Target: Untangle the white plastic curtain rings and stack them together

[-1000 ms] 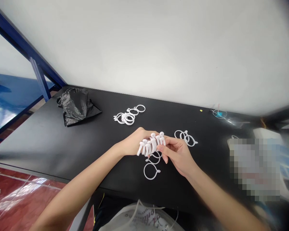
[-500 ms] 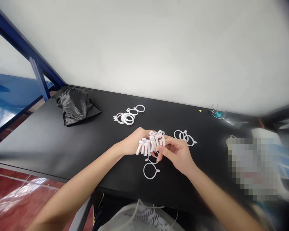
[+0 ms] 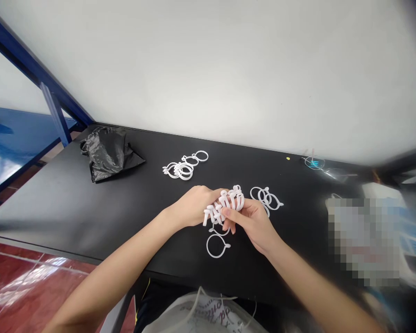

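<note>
Several white curtain rings [image 3: 231,200], each with a small eyelet, are bunched between my two hands above the black table. My left hand [image 3: 198,206] is closed round the bunch from the left, its fingers mostly hidden behind the rings. From the right, my right hand [image 3: 251,219] pinches the same bunch, thumb in front and fingers underneath. Just below the hands, a loose white ring [image 3: 207,246] lies flat, with another partly covered beside it. To the right of my right hand lies a small group of rings [image 3: 271,200].
Farther back on the black table [image 3: 125,208] is another cluster of white rings [image 3: 184,172]. A crumpled black plastic bag [image 3: 107,155] lies at the left. Clear plastic packaging [image 3: 315,163] and a blurred-out item [image 3: 364,240] are on the right. A white wall [image 3: 208,69] rises behind.
The bunch of rings has shifted slightly to the right and fanned differently between my hands. My right thumb has moved a little left across it. The loose rings on the table stay put.
</note>
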`<move>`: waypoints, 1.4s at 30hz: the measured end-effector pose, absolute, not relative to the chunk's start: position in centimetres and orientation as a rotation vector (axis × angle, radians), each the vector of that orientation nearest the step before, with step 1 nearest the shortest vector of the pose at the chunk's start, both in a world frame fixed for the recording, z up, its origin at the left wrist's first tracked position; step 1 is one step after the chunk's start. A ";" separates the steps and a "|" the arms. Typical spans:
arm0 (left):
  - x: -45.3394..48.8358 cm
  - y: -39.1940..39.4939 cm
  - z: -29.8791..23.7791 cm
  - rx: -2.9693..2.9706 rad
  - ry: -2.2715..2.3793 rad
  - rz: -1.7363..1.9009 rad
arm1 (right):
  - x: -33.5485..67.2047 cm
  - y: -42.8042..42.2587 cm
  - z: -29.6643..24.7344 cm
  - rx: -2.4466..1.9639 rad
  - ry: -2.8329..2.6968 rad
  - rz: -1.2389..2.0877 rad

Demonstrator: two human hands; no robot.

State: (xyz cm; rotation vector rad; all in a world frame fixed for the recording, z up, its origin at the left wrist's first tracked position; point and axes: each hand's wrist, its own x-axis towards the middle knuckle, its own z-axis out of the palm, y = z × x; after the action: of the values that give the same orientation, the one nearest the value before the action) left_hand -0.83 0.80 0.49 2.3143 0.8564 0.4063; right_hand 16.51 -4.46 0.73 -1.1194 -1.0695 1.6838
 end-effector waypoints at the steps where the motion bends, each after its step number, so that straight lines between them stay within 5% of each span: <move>1: -0.8 0.8 0.4 2.368 0.882 0.371 | 16.6 -4.4 0.7 -1.121 -1.065 1.687; 26: -0.9 1.2 -1.1 2.229 0.548 0.530 | 17.8 -4.4 0.4 -0.959 -1.301 1.548; 42: -0.8 0.6 0.9 2.864 0.846 0.017 | 17.9 -3.9 0.8 -1.080 -1.332 1.842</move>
State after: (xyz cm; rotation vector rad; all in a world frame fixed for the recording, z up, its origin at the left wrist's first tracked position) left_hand -0.84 0.58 0.94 2.8637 0.8458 0.0169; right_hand 17.93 -3.86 0.83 -1.0802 -1.3317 1.8421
